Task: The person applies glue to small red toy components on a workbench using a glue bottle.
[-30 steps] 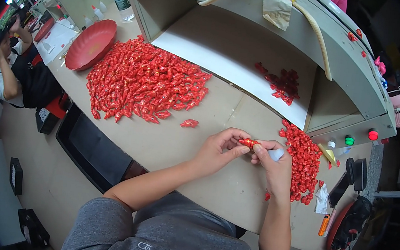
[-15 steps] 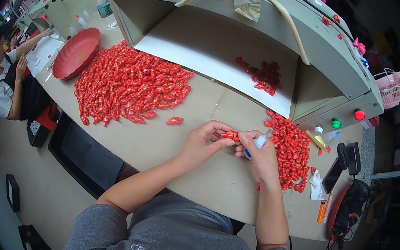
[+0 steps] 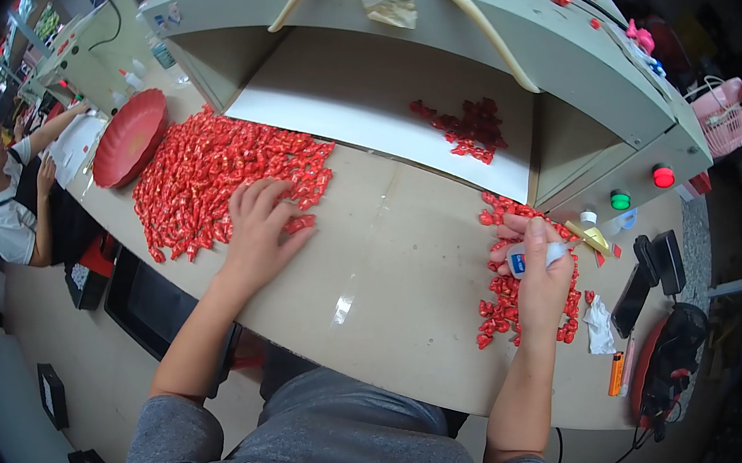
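My left hand lies over the right edge of a big pile of small shiny red pieces, fingers spread. Between its thumb and forefinger a single red piece rests on the table; whether the hand touches it I cannot tell. My right hand is closed around a small whitish squeeze bottle with a blue label, tilted, its tip toward the upper right. That hand hovers above a smaller heap of red pieces, partly hiding it.
A grey-green open-fronted box stands at the back, more red pieces on its white floor. Left is a red scalloped bowl. On the right lie a crumpled tissue, an orange lighter and a black phone. A co-worker sits far left.
My hands have parted. The left went left to the big pile and no longer grips the red piece it held. The right moved rightward with the bottle. The view has shifted slightly.
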Tool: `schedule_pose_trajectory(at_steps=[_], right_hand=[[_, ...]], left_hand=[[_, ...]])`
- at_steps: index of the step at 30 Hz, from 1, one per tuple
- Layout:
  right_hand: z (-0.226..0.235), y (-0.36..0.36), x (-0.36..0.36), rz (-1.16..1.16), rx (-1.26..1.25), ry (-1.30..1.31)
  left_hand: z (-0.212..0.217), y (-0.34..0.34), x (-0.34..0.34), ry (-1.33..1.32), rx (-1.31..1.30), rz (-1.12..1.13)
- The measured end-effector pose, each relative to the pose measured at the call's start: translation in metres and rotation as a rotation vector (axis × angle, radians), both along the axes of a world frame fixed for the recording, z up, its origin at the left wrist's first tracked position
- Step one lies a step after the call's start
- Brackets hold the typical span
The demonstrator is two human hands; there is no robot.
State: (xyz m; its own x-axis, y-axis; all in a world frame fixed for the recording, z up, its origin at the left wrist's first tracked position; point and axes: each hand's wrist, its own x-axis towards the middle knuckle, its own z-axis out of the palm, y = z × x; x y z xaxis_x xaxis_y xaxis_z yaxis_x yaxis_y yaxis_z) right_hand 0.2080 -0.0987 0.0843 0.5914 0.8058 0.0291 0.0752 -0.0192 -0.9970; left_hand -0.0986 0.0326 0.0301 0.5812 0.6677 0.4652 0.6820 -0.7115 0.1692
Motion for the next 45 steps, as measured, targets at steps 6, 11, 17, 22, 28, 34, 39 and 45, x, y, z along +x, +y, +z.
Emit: schedule_pose_trajectory(at_steps=[6, 11, 17, 22, 28, 34, 39, 45], right_hand=[[0.007, -0.005, 0.006, 0.039, -0.050, 0.030], [-0.006, -0.004, 0.004, 0.091, -0.027, -0.220], [0.001, -0.004, 0.004, 0.108, 0.036, 0.003], [0.005, -0.011, 0.004, 0.141, 0.096, 0.079], [-0.001, -0.007, -0.010, 0.170, 0.200, 0.187], [-0.014, -0.003, -0.017, 0.217, 0.225, 0.257], [-0.016, -0.001, -0.029, 0.229, 0.181, 0.212], [-0.019, -0.002, -0.030, 0.196, 0.187, 0.055]], left_hand=[[0.016, 0.042, 0.067, -0.177, -0.029, -0.139], [0.005, 0.131, 0.162, -0.318, -0.122, -0.285], [-0.014, 0.164, 0.179, -0.177, -0.249, -0.321], [0.006, 0.100, 0.157, -0.915, -1.239, -0.199], [0.014, -0.008, 0.113, -1.470, -1.873, -0.273], [-0.016, -0.041, 0.087, -1.338, -1.857, -0.358], [-0.027, -0.046, 0.083, -1.379, -1.933, -0.605], [-0.013, -0.048, 0.086, -1.467, -2.063, -0.418]])
